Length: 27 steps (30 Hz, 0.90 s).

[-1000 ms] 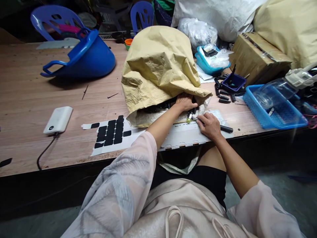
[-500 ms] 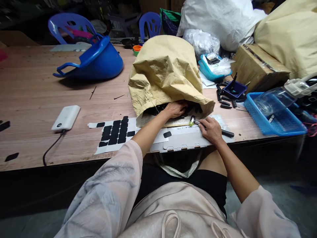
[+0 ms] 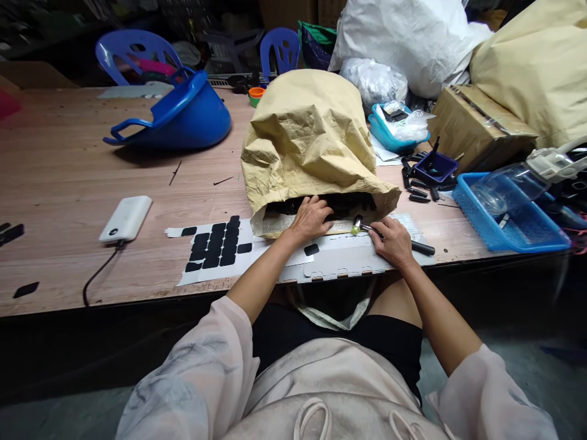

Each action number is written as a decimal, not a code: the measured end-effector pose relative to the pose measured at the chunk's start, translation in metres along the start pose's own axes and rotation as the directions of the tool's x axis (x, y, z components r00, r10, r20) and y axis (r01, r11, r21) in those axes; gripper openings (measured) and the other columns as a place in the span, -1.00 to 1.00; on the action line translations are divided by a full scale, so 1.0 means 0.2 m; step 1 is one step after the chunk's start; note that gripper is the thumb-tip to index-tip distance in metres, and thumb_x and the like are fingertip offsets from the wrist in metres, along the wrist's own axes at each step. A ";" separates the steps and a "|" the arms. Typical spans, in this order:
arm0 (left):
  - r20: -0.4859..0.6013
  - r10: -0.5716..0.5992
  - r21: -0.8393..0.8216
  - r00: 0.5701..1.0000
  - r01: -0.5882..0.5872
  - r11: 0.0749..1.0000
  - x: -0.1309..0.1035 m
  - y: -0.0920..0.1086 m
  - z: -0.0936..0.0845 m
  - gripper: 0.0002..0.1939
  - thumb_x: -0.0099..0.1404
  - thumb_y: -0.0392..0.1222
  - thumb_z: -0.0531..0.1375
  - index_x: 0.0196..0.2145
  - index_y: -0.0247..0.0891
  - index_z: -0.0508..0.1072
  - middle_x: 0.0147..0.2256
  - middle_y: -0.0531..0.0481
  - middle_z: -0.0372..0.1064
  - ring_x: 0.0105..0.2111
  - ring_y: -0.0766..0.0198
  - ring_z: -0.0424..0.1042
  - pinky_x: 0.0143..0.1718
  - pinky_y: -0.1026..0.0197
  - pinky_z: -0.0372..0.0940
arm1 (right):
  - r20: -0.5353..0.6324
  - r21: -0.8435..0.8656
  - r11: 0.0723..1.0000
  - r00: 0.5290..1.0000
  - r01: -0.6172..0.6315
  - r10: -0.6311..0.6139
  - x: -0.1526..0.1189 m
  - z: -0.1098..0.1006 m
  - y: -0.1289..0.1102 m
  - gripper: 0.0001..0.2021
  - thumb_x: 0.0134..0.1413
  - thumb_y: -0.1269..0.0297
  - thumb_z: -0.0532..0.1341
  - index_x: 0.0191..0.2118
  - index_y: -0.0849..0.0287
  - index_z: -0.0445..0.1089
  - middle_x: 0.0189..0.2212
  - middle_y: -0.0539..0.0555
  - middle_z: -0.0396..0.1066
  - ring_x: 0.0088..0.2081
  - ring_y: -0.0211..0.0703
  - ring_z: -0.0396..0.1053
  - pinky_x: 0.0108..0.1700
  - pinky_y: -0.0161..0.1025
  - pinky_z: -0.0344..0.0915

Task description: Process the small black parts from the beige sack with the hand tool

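A tan sack [image 3: 312, 131] lies on its side on the table, its mouth facing me and dark black pieces [image 3: 351, 201] inside. My left hand [image 3: 312, 218] is at the sack's mouth, palm down, thumb apart from the bent fingers; I see nothing held in it. My right hand [image 3: 391, 239] is closed around a small hammer [image 3: 420, 247] with a metal head, a yellowish-green tip and a black grip. The hammer head rests by the sack's lower lip, above a flat grey-white board [image 3: 348, 260] at the table edge.
To the left are a sheet of black stickers [image 3: 214, 244], a white power bank [image 3: 126, 219] with a cable, and a tilted blue tub [image 3: 183, 116]. On the right stand a blue basket [image 3: 523, 235], a small purple tray [image 3: 435, 168] among black parts, and a cardboard box [image 3: 481, 128].
My left hand has drawn back from inside the sack toward its mouth, and its fingers now show. The right hand and the hammer stay in place. The view has shifted slightly.
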<state>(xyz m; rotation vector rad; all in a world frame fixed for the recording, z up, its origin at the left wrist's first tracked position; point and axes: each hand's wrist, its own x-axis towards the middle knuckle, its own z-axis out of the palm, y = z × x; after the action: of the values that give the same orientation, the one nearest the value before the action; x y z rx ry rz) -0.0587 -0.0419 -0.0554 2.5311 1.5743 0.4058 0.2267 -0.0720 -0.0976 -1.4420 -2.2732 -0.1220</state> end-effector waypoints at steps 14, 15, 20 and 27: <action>0.005 -0.016 -0.169 1.000 0.016 0.986 -0.17 0.26 0.07 -0.84 0.38 -0.06 0.35 -0.13 -0.12 0.56 -0.11 -0.08 0.56 0.02 -0.02 0.34 0.12 -0.06 0.14 | -0.006 0.017 1.000 1.000 -0.004 0.004 0.00 0.00 0.00 -0.74 0.37 0.15 0.17 -0.10 0.08 0.60 -0.23 0.15 0.45 -0.17 0.00 0.28 -0.14 -0.13 0.19; 0.022 -0.019 -0.192 1.000 0.023 0.981 -0.18 0.29 0.09 -0.84 0.38 -0.07 0.35 -0.13 -0.12 0.57 -0.10 -0.08 0.56 0.02 -0.01 0.34 0.12 -0.05 0.15 | -0.004 0.017 1.000 1.000 -0.005 0.005 0.00 0.00 0.00 -0.74 0.37 0.15 0.17 -0.10 0.08 0.60 -0.23 0.15 0.46 -0.16 0.00 0.29 -0.14 -0.13 0.20; 0.030 -0.114 -0.292 0.993 0.117 0.949 -0.22 0.32 0.16 -0.72 0.31 -0.05 0.42 -0.05 -0.11 0.58 -0.05 -0.06 0.54 0.04 -0.01 0.35 0.14 -0.03 0.19 | -0.008 0.023 1.000 1.000 -0.010 0.010 0.00 0.00 0.00 -0.75 0.36 0.15 0.17 -0.09 0.07 0.60 -0.23 0.14 0.45 -0.16 0.00 0.30 -0.13 -0.12 0.22; 0.014 -0.199 -0.370 0.980 0.190 0.909 -0.24 0.24 0.19 -0.81 0.29 -0.10 0.42 -0.13 -0.09 0.64 -0.13 -0.03 0.52 0.01 0.02 0.36 0.15 -0.02 0.22 | 0.019 0.059 0.998 1.000 -0.004 0.003 0.01 0.00 0.03 -0.70 0.41 0.13 0.12 -0.06 0.06 0.60 -0.22 0.14 0.47 -0.16 0.01 0.32 -0.09 -0.10 0.25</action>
<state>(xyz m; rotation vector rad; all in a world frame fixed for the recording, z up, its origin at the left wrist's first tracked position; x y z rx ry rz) -0.0266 -0.1061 -0.0867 2.0748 1.5656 0.6413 0.2307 -0.0678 -0.0987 -1.4228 -2.2699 -0.0404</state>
